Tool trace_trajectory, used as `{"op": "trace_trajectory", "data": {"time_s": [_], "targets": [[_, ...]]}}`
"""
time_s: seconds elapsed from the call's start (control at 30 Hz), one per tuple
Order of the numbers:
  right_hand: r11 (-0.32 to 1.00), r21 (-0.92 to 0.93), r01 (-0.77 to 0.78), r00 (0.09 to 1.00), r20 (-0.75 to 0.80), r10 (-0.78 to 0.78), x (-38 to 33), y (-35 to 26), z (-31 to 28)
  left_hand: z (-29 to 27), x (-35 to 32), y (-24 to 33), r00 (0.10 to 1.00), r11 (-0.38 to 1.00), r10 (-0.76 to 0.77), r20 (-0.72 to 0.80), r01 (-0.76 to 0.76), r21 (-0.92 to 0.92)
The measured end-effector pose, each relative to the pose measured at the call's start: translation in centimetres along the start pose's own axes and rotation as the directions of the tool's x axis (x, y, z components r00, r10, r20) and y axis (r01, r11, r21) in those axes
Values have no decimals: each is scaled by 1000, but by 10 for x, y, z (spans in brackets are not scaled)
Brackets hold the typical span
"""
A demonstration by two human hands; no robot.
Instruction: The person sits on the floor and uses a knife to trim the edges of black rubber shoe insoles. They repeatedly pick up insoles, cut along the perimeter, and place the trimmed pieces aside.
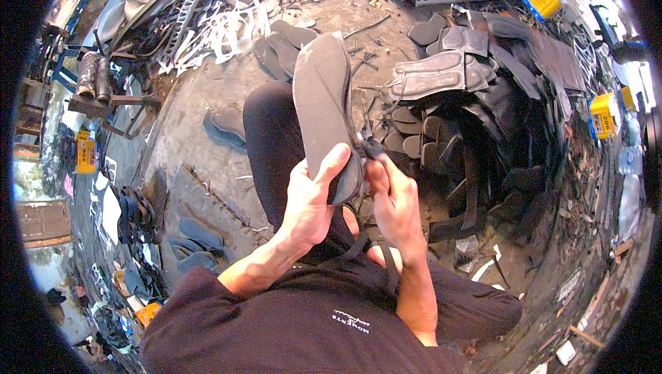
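Beside the raised dark knee [265, 143], held up clear of the floor [185, 108], is a shoe sole [321, 98]. Its long axis runs away from the person, tipped a little to their left at the far end; the broad, rounded end points outward, and the narrower one sits back by the hands. It looks flat and smooth on top, dull grey-brown, with a darker edge down the right side and a small pale nub at the tip.

The left hand [308, 201] has the near end gripped firmly, thumb laid over the top. The right hand [398, 205] works at the right edge, fingers curled tight around a small dark piece [371, 148]; I can't make out what it is.

Farther out, toward the floor's right side, a heap of dark soles [431, 129] spreads beneath a shiny moulded sheet [431, 74]. White cut-out scraps [224, 39] lie toward the far left, and several bluish soles [200, 236] rest nearer, on the left.
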State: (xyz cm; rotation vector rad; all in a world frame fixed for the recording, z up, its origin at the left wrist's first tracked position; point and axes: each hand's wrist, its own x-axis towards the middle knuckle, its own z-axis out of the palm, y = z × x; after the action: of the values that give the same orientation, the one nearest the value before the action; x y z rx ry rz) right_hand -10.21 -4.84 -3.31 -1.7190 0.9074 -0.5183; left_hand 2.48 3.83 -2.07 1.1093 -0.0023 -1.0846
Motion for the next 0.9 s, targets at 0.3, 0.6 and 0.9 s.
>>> {"op": "trace_trajectory", "data": {"time_s": [0.3,0.6,0.9], "targets": [[996,-42,-76,994,73,79,-49,8,-17,-3,-15,14,998,999,-47,47,48,-11],[995,-56,85,976,-195,-94,19,23,29,10,-23,9,997,997,-69,30,68,41],[999,-9,-52,998,46,52,-27,-9,-9,8,-16,25,998,996,-60,-25,59,-63]]}}
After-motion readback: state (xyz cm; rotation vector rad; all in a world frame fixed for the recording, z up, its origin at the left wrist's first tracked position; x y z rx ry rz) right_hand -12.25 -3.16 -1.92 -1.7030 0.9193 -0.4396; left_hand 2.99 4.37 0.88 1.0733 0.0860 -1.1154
